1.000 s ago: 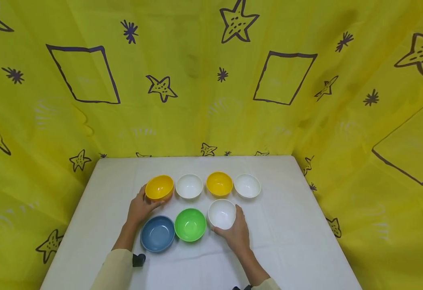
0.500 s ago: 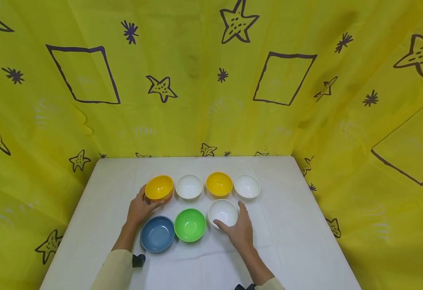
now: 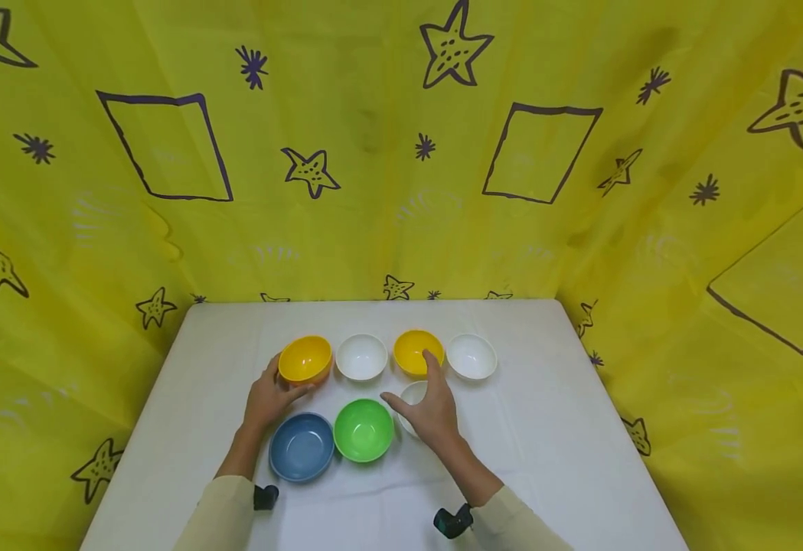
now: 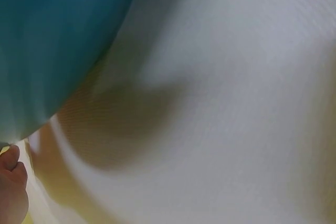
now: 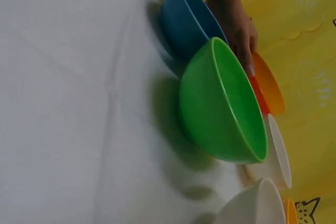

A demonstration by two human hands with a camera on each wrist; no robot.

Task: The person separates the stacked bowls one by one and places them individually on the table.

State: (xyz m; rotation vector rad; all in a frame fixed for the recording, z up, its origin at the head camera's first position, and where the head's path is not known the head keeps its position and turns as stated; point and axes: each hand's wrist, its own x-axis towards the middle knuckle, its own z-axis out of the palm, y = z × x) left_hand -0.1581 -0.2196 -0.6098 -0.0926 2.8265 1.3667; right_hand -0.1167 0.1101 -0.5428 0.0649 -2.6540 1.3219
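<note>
At the left end of the back row, my left hand (image 3: 268, 398) holds a yellow bowl (image 3: 305, 358), fingers round its left side and thumb at the front. My right hand (image 3: 434, 413), thumb and fingers spread apart, hovers over the front white bowl (image 3: 411, 395) and partly hides it. Its fingertips overlap the second yellow bowl (image 3: 411, 344) behind. Left of the front white bowl stand a green bowl (image 3: 363, 430) and a blue bowl (image 3: 301, 448). The blue bowl (image 4: 47, 40) fills the upper left of the left wrist view.
Two more white bowls stand in the back row, one white bowl (image 3: 362, 357) between the yellow ones and another white bowl (image 3: 471, 357) at the right end. A white cloth covers the table (image 3: 546, 444). Yellow patterned curtains (image 3: 373, 229) enclose its back and sides.
My right hand has let go of the front white bowl and moved forward and left over it, its fingers spread. The left hand stays at the left yellow bowl.
</note>
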